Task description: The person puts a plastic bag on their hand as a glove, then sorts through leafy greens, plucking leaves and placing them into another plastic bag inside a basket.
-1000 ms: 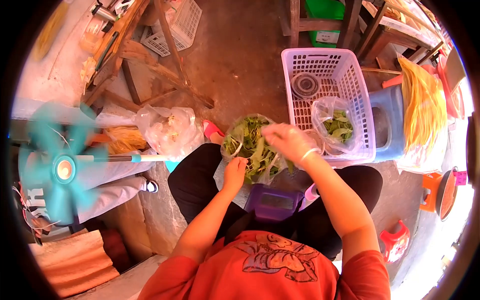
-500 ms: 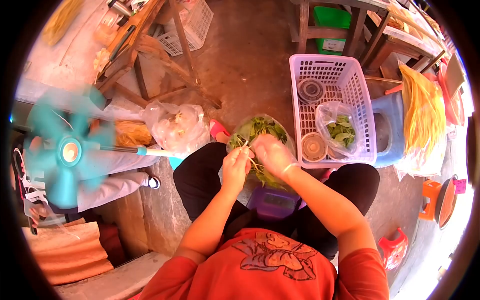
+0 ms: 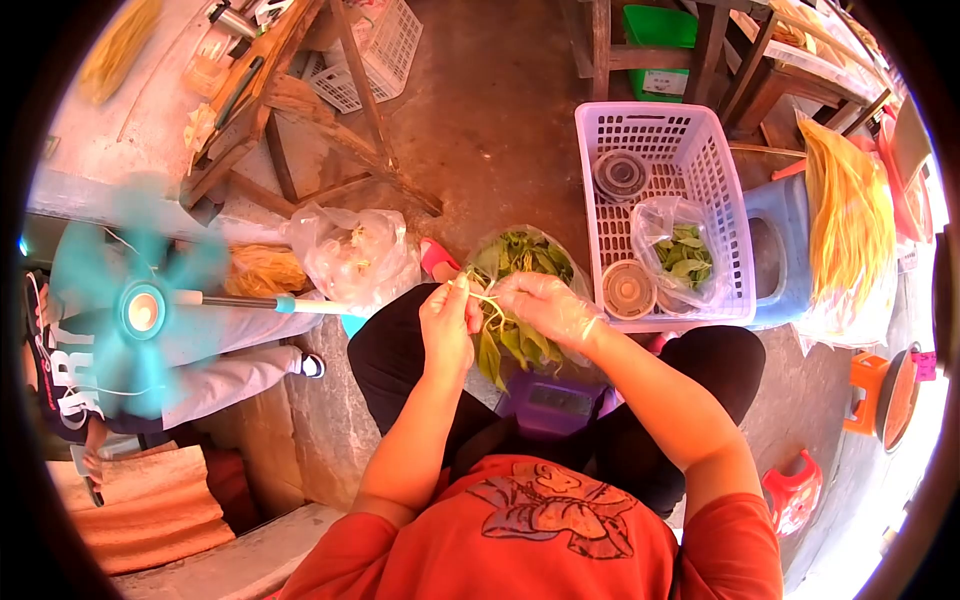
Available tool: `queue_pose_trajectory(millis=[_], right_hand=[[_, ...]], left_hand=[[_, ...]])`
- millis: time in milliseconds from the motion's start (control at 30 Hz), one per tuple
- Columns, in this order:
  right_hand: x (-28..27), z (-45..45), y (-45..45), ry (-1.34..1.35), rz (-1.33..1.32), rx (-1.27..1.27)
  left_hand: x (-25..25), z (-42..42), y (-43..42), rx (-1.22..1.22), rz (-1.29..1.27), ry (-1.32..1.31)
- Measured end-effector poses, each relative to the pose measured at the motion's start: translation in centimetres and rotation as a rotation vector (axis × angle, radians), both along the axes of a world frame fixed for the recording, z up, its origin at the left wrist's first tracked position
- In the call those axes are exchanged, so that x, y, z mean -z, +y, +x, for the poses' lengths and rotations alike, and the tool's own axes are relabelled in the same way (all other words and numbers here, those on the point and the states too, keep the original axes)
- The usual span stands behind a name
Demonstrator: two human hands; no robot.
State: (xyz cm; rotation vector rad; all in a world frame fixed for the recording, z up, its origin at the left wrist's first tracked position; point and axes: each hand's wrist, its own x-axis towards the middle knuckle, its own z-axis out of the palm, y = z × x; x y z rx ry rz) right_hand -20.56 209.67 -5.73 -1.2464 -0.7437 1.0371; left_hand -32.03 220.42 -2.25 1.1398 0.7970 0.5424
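Note:
In front of my lap, my left hand [image 3: 447, 322] is closed with thumb and fingertips pinched on a thin pale stem. My right hand [image 3: 547, 308], in a clear plastic glove, pinches the same leafy greens [image 3: 492, 355] from the other side. Their pale stems cross the gap between my hands, and green leaves hang below. Just beyond my fingers, a clear plastic bag [image 3: 575, 268] holds more leafy greens. A purple box with a dark panel [image 3: 552, 405] stands between my legs, under the hanging leaves.
Right of my hands is a white-lilac crate [image 3: 738, 200] with round lids and bagged leaves. Beside it are a blue stool [image 3: 785, 245] and yellow strips [image 3: 850, 215]. A teal fan [image 3: 143, 308] spins at left, near a person's legs [image 3: 235, 380] and a plastic bag [image 3: 355, 255].
My hands have drawn slightly apart, my left hand moving left. The leaves under them hang lower and show more. The other person's hand at far left has moved down.

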Motion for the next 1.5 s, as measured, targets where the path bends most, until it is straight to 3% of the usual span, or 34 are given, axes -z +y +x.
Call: queue_pose_trajectory(millis=[133,300,400,533,700,833,933,1000,1033,1067,1100,1167,1233,1300,1367,1467,1500], right_hand=[[1.8,0.3,0.3,-0.242,-0.201,0.263],[0.0,0.1,0.3,0.049,0.103,0.092],[-1.2,-0.4,0.1,0.113,0.045,-0.13],[-0.8,-0.7,0.0,0.061,0.024,-0.059],[-0.7,-0.8,0.4,-0.16,-0.013,0.091],[-0.2,-0.8,0.5,-0.382,-0.109,0.233],[0.3,0.7,0.1,-0.685,-0.378,0.314],[1.0,3.6,-0.9,-0.431,-0.484,0.286],[2.7,4.8,-0.8,-0.2,-0.406,0.361],[2.8,6.2,-0.9,0.201,-0.342,0.356],[1.1,7.2,-1.4,0.203,-0.242,0.447],[-0.9,9.2,-2.7,0.243,-0.099,0.57],[-1.4,9.9,-3.6,0.333,-0.037,0.588],[-1.9,10.4,-4.2,0.41,0.019,0.539],[-0.9,10.6,-4.0,0.345,-0.001,0.556],[-0.8,10.2,-3.8,0.269,-0.077,0.524],[-0.6,10.2,-3.8,0.257,-0.111,0.506]], left_hand=[[0.1,0.1,-0.2,-0.125,0.011,-0.152],[-1.5,0.1,0.9,-0.103,-0.074,-0.125],[-0.9,0.2,0.7,-0.102,-0.139,-0.123],[0.2,0.2,0.3,-0.087,-0.19,-0.156],[0.2,0.4,-1.1,-0.117,0.02,-0.179],[0.6,1.0,-2.3,-0.134,0.033,-0.193],[1.0,1.7,-1.7,-0.354,0.022,-0.266],[-0.4,1.9,0.1,-0.311,0.124,-0.364],[-0.3,1.7,1.4,-0.196,0.14,-0.384],[0.2,1.4,2.2,-0.088,0.157,-0.403],[0.7,1.3,2.4,-0.058,0.084,-0.327],[2.5,1.2,2.4,0.011,-0.07,-0.173],[7.7,0.3,2.3,0.128,-0.389,-0.038],[16.5,-1.7,2.1,0.203,-0.547,0.075],[25.4,-4.7,2.8,0.265,-0.537,0.336],[25.9,-4.1,-0.1,0.522,0.589,0.811],[23.7,-2.9,-0.8,0.629,0.617,0.928]])
